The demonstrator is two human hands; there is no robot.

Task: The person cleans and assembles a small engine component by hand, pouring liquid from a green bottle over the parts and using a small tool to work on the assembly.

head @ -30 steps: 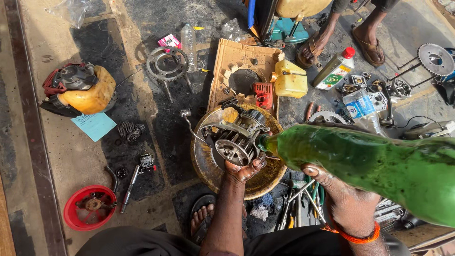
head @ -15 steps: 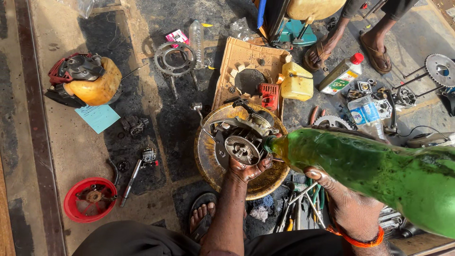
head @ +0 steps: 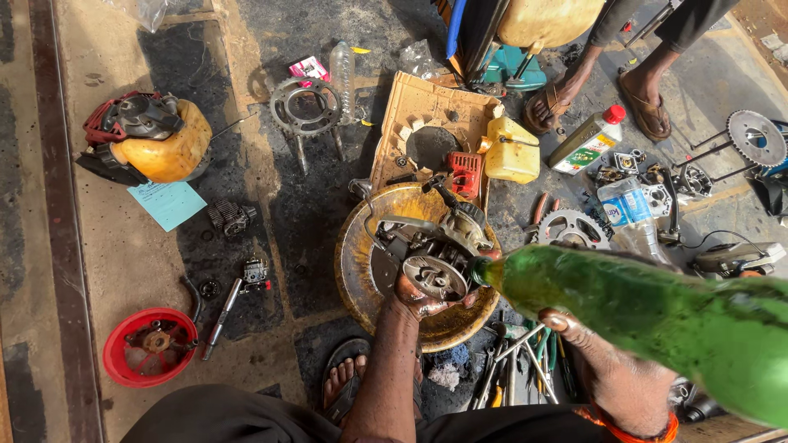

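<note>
Two hands are at work below us. Our right hand [head: 611, 373] is wrapped around a big green bottle [head: 648, 316], tipped so that its mouth points left at the engine part [head: 435, 250]. That bottle is the largest thing near us and hides much of the floor at the right. Next in size is the round yellow-stained basin [head: 357, 271] in the middle, with the engine part lying in it; our left hand [head: 423, 297] grips the near side of that part, fingers closed on its round metal face.

Beyond the basin lies a torn sheet of cardboard [head: 410, 107] bearing a small red piece and a yellow fuel tank [head: 513, 152]. Far left sits a yellow and red engine housing [head: 152, 139], with a blue paper [head: 168, 203] just near it. Near left lies a red round cover [head: 148, 346]. A toothed sprocket [head: 305, 105] lies far of centre beside a clear plastic bottle [head: 343, 70].

At the far right another person's sandalled feet [head: 603, 98] stand among a small oil bottle [head: 587, 139], another sprocket [head: 755, 138] and loose parts. Hand tools [head: 513, 365] lie between our arms, just near the basin.
</note>
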